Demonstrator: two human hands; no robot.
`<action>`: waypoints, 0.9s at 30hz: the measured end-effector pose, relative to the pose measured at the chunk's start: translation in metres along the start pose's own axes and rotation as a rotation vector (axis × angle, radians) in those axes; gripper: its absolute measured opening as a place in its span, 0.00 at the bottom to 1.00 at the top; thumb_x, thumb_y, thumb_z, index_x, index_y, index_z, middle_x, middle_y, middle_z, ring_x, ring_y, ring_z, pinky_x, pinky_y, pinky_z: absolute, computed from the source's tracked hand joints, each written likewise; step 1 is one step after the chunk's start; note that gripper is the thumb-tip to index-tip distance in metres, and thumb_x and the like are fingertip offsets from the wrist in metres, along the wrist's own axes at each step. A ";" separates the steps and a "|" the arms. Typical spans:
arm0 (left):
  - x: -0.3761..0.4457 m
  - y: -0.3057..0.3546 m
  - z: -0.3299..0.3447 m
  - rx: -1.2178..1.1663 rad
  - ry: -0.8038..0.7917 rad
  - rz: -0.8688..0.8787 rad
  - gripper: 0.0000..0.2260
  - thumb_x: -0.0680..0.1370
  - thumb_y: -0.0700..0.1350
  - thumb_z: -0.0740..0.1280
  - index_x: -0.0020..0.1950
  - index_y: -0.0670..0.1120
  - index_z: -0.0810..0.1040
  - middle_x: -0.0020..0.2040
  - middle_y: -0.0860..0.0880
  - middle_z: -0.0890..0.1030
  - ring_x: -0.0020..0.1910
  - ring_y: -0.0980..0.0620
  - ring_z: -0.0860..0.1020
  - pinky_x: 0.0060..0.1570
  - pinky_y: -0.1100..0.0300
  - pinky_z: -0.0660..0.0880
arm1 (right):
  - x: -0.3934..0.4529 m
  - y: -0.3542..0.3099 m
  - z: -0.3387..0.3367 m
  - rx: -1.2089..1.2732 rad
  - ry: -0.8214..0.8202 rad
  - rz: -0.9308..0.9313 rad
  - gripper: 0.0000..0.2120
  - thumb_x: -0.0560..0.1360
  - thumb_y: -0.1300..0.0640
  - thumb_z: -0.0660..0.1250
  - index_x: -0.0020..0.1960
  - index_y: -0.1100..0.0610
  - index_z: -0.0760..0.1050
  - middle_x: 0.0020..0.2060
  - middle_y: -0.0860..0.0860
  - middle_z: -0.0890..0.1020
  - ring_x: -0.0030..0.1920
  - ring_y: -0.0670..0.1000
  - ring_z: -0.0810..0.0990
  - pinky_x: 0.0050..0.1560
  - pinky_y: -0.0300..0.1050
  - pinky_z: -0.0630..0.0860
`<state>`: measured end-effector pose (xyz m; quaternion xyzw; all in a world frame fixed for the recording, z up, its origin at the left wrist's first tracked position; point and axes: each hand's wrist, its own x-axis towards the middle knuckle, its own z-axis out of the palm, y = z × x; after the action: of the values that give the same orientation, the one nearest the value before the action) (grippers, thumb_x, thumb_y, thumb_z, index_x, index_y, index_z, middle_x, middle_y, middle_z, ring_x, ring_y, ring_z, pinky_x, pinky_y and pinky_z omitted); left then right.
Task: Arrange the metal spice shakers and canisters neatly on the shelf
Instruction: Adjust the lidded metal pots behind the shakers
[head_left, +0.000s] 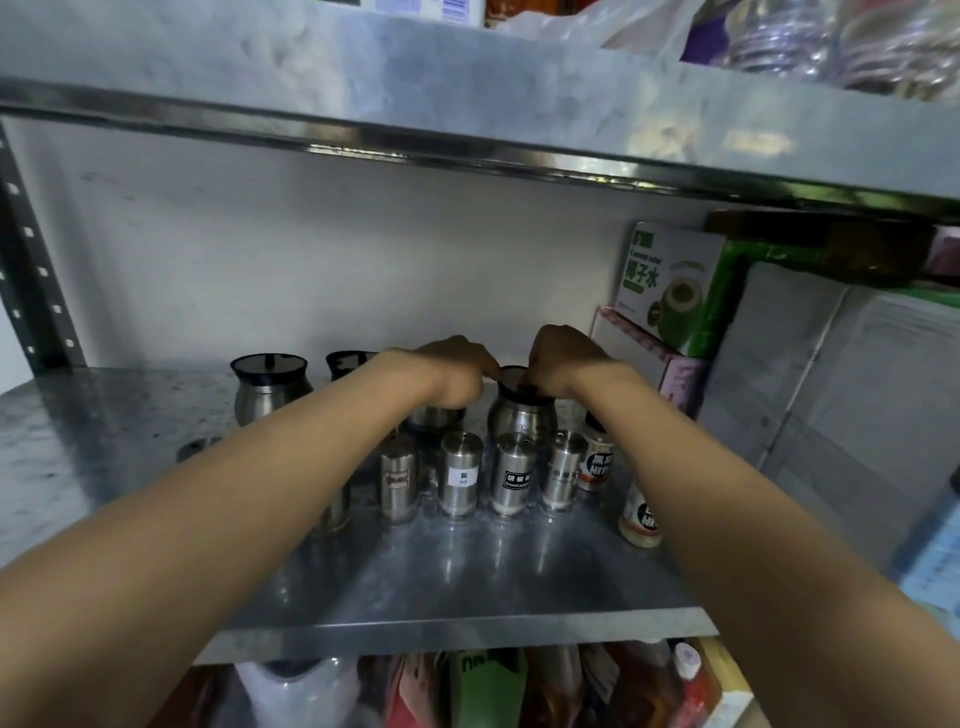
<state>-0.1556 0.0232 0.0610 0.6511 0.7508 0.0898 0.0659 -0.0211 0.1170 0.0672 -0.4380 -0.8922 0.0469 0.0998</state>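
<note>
Four round metal canisters with dark lids stand at the back of the steel shelf. One canister stands free at the left, and a second is partly behind my left arm. My left hand is curled over the top of a third canister, mostly hiding it. My right hand grips the lid of the rightmost canister. In front runs a row of several small steel shakers, labels facing me, all upright.
Two plastic spice bottles stand right of the shakers. A green coconut water box and cartons fill the shelf's right end. A small metal piece lies at the left. The upper shelf hangs low overhead.
</note>
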 end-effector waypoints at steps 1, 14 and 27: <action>0.000 0.001 0.001 0.003 0.014 -0.002 0.25 0.76 0.35 0.57 0.70 0.55 0.71 0.73 0.48 0.68 0.66 0.46 0.72 0.65 0.54 0.71 | -0.001 -0.001 0.000 -0.012 0.003 0.001 0.20 0.72 0.54 0.70 0.30 0.56 0.63 0.28 0.52 0.67 0.27 0.50 0.66 0.25 0.43 0.59; 0.006 -0.007 -0.004 -0.039 0.048 0.016 0.23 0.78 0.35 0.56 0.71 0.51 0.70 0.74 0.47 0.66 0.71 0.46 0.66 0.68 0.58 0.64 | -0.001 0.003 0.006 0.169 0.032 0.069 0.23 0.70 0.43 0.73 0.31 0.54 0.63 0.29 0.50 0.69 0.28 0.48 0.68 0.24 0.42 0.61; -0.037 -0.089 -0.035 -0.013 0.156 -0.053 0.14 0.80 0.44 0.58 0.64 0.47 0.77 0.67 0.45 0.75 0.64 0.45 0.74 0.65 0.51 0.71 | 0.014 -0.060 0.009 0.229 0.057 -0.137 0.09 0.76 0.61 0.64 0.50 0.57 0.83 0.53 0.54 0.83 0.53 0.54 0.80 0.52 0.43 0.77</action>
<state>-0.2440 -0.0272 0.0751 0.6217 0.7700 0.1431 0.0137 -0.0783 0.0914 0.0706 -0.3630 -0.9056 0.1292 0.1775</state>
